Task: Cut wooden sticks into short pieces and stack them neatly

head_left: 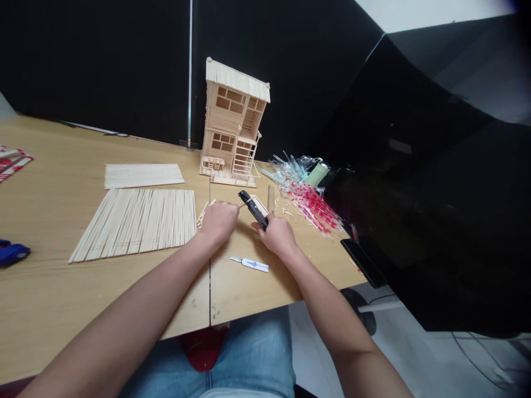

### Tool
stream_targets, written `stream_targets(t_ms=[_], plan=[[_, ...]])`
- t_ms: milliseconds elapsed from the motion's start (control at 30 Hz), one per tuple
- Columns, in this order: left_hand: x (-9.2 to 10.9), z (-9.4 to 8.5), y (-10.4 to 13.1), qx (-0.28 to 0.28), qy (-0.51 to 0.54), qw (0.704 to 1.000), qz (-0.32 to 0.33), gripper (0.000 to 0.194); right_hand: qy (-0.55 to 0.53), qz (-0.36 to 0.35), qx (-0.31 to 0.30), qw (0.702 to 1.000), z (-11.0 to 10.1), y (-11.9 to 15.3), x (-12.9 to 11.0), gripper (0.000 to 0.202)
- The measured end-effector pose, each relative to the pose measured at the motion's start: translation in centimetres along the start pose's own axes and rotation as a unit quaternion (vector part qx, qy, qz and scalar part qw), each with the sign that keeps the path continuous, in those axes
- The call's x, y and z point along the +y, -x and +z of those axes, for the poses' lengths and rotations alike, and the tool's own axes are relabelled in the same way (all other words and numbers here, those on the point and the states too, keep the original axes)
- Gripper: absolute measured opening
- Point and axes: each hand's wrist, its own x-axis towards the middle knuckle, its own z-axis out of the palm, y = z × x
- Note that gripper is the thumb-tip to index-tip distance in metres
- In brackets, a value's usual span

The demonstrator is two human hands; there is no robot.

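My right hand point(279, 235) is wrapped round the lower end of a black hand tool point(253, 210) that looks like a cutter. Closed in a pinch, my left hand point(219, 221) holds a thin wooden stick point(244, 204), whose far end meets the tool's side. Most of that stick is hidden by the fingers. Just beyond the tool lies a small wooden frame point(260, 204), partly covered by it. Short stick pieces point(204, 213) lie beside my left hand. A white craft knife point(249, 264) with its blade out rests on the table, nearer to me.
A wooden stick model house point(232, 121) stands at the back. Rows of sticks point(141, 224) and a stick panel point(143, 175) lie left. Right are a ruler point(271, 199), red-tipped plastic tubes point(315, 204), a green cylinder point(317, 174) and a black phone-like slab point(364, 262).
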Motion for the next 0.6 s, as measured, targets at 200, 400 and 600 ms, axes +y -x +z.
stream_targets(t_ms=[200,400,600], plan=[[0.9,0.3,0.2,0.002,-0.021,1.0,0.024,0.03,-0.014,-0.013,-0.01,1.0,1.1,-0.6,2.0,0.035],[1.2,0.6,0.3,-0.004,-0.012,0.999,0.031,0.031,-0.015,-0.024,-0.008,1.0,1.4,-0.8,3.2,0.034],[1.1,0.9,0.3,0.009,-0.01,1.0,0.019,0.033,-0.004,-0.04,-0.012,0.999,0.9,-1.2,3.4,0.033]])
